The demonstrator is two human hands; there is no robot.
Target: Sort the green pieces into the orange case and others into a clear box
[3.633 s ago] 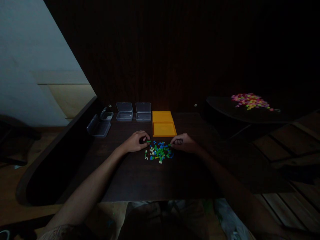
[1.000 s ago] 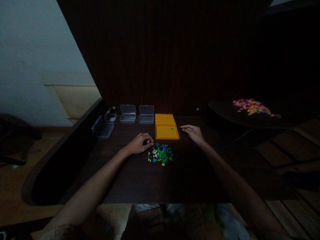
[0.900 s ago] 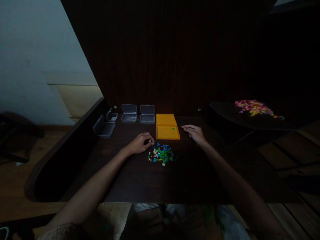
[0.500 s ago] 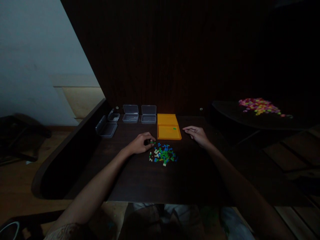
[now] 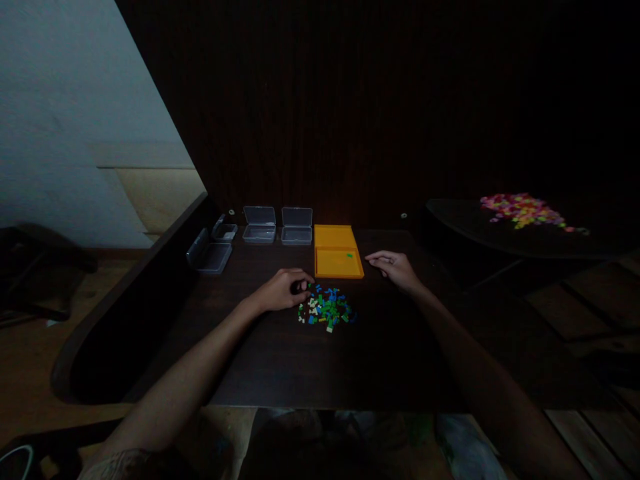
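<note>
My left hand (image 5: 287, 289) is at the upper left edge of a loose pile of small toy bricks (image 5: 329, 308), in green, blue, white and a little yellow. Its thumb and forefinger are bent around a small green brick (image 5: 309, 285); dim light blurs the contact. Just beyond the pile lies a yellow plastic case (image 5: 340, 265), its lid laid back. One green brick (image 5: 349, 255) rests inside, toward the right. To the right of the case, my right hand (image 5: 395, 269) rests with fingers stretched toward its edge, holding nothing that I can see.
Two clear plastic boxes (image 5: 259, 235) (image 5: 297, 235) stand with raised lids at the back. Another clear box (image 5: 216, 259) and a smaller one (image 5: 226, 232) are by the left side panel (image 5: 135, 293). Multicoloured small pieces (image 5: 525, 210) lie heaped on a dark surface at right.
My left hand has shifted slightly right, the small green brick staying by its fingertips. My right hand keeps its place beside the yellow case. The camera view has moved a little.
</note>
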